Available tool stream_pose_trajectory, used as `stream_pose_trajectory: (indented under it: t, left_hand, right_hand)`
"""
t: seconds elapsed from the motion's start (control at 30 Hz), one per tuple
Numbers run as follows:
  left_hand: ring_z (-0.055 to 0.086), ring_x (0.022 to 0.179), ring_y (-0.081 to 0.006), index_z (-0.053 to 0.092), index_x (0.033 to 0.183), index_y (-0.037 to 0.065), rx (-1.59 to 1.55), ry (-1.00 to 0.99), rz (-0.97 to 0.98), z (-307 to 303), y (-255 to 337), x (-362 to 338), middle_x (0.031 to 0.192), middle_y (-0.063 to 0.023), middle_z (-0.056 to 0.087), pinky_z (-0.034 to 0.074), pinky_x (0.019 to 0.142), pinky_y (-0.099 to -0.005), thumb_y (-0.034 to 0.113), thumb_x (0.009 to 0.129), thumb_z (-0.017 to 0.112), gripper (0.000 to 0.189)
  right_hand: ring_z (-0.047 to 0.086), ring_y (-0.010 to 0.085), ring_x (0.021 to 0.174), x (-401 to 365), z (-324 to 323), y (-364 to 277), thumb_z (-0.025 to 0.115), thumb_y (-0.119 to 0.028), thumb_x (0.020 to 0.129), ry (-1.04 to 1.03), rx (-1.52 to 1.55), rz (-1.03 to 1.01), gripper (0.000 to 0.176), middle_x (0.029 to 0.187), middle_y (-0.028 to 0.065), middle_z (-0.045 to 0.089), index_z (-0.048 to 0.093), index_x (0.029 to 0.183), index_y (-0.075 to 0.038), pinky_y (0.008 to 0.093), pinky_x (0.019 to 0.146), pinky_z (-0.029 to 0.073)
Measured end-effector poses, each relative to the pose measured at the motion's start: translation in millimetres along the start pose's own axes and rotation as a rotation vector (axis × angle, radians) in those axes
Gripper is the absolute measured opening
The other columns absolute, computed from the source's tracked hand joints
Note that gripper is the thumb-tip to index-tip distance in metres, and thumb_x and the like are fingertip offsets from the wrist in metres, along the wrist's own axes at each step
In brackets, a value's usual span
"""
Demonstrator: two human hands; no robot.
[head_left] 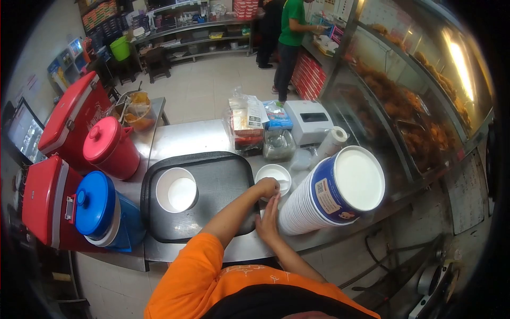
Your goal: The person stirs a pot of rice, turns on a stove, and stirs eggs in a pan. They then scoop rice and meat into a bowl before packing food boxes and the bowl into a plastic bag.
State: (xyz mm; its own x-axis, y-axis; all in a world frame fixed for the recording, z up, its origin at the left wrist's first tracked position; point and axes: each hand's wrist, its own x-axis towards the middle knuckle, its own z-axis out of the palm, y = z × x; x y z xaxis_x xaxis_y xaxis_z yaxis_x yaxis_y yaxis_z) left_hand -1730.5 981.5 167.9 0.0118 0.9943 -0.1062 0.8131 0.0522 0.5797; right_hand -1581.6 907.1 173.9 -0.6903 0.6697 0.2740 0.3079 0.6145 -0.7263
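My left hand (268, 187) reaches across the tray's right side and is closed in a fist at the near rim of a small white bowl (276, 170). Something white shows inside that bowl beside my fist; what my fingers hold is hidden. Just below, my right hand (268, 222) has its fingers stretched out, their tips close to the bowl and my left hand. A white paper tub (166, 183) stands on the black tray (223, 173) to the left. Right of my hands leans a tall stack of white and blue paper buckets (324, 194).
Red and blue lidded jugs (109, 151) and red cooler boxes (45, 204) line the left. Behind the bowl are a plastic container (279, 145), a white machine (308, 121) and a plastic roll (333, 141). A glass food cabinet (382, 95) stands right. A person in green (292, 32) stands beyond.
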Motion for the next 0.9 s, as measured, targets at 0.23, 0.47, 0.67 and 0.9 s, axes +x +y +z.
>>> stream_pose_trajectory:
  t: [0.23,0.47,0.67,0.9]
  left_hand:
    - [0.059,0.075,-0.0326,0.066,0.075,0.009,0.052,-0.084,0.011,-0.9,-10.3,10.6,0.080,-0.0149,0.062,0.045,0.066,-0.0403,0.026,0.067,0.056,0.021]
    - [0.058,0.078,-0.0345,0.065,0.078,0.008,0.015,0.064,-0.009,-27.5,6.6,-5.9,0.082,-0.0163,0.062,0.044,0.071,-0.0438,0.027,0.071,0.051,0.024]
    - [0.058,0.077,-0.0337,0.064,0.076,0.006,-0.017,0.184,-0.121,-38.3,18.0,-13.2,0.082,-0.0162,0.062,0.044,0.070,-0.0428,0.029,0.077,0.051,0.026]
    - [0.052,0.053,-0.0248,0.061,0.072,0.000,-0.403,0.528,0.024,-105.5,46.5,-10.1,0.060,-0.0165,0.056,0.040,0.054,-0.0353,0.035,0.080,0.057,0.036]
  right_hand:
    - [0.020,0.0447,0.124,5.4,-6.4,0.9,0.062,0.000,0.068,0.050,-0.011,-0.008,0.080,0.136,0.0281,0.009,0.014,0.131,0.006,0.0418,0.103,0.022]
    - [0.025,0.0436,0.122,18.9,-14.6,-9.0,0.064,-0.002,0.068,-0.001,0.002,-0.005,0.079,0.133,0.0272,0.014,0.016,0.131,0.004,0.0412,0.101,0.027]
    - [0.028,0.0430,0.119,28.0,-20.4,-17.5,0.065,-0.004,0.068,0.102,0.060,-0.057,0.079,0.132,0.0263,0.015,0.016,0.131,0.004,0.0413,0.099,0.030]
    - [0.032,0.0420,0.118,13.3,-3.1,6.0,0.062,-0.010,0.074,0.050,-0.080,0.006,0.073,0.132,0.0264,0.016,0.020,0.131,0.004,0.0418,0.096,0.033]
